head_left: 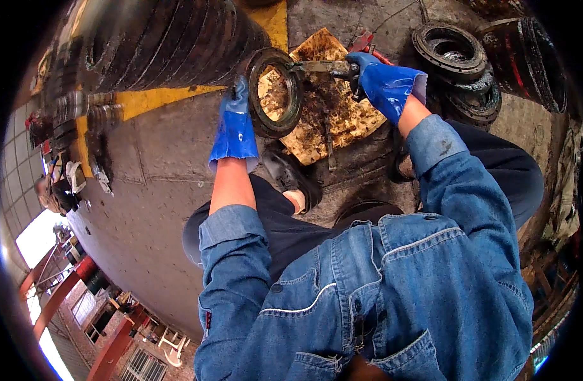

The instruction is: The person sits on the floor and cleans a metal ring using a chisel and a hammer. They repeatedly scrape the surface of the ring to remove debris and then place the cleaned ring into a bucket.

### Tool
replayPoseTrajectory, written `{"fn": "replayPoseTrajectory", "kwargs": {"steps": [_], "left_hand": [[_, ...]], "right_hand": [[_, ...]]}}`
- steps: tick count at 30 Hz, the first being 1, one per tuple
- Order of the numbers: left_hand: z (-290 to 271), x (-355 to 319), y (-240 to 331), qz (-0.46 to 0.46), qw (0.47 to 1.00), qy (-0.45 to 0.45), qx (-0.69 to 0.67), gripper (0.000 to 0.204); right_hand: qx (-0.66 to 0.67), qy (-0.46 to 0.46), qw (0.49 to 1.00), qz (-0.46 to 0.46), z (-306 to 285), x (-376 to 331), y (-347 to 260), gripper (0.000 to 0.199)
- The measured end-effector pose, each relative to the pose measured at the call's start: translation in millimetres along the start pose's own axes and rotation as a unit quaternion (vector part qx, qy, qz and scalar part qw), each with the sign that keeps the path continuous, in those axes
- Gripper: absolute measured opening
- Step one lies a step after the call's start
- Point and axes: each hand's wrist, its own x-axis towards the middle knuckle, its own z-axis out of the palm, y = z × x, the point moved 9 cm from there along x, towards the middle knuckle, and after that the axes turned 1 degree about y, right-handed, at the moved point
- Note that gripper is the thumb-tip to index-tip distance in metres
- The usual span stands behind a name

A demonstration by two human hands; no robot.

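Note:
My left hand (235,105), in a blue rubber glove, is closed on the left side of a dark, greasy ring (296,101), which stands tilted on edge. In my right hand (380,76), gloved the same way, is a flat-bladed scraper-like tool (323,66); its far end meets the ring's upper right rim. Fingers partly hide its handle. Below both hands lies a stained yellow board (361,124) smeared with black grease. A thin bar (331,149) rests on the board's near edge.
A long row of dark rings (171,47) fills the upper left. More greasy rings (450,51) are piled at the upper right, beside a dark ribbed cylinder (526,63). Something red (362,42) lies behind the board. My shoe (291,178) is close to its near edge.

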Motion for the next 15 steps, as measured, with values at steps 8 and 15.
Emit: {"fn": "replayPoseTrajectory", "kwargs": {"steps": [8, 15], "left_hand": [[-10.7, 0.5, -12.0, -0.006, 1.0, 0.01, 0.016, 0.04], [-3.0, 0.6, -0.2, 0.027, 0.999, 0.005, 0.038, 0.041]], "right_hand": [[-0.001, 0.103, 0.994, 0.029, 31.0, -32.1, -9.7, 0.034], [-0.264, 0.059, 0.96, -0.072, 42.5, -60.4, -39.0, 0.047]]}}
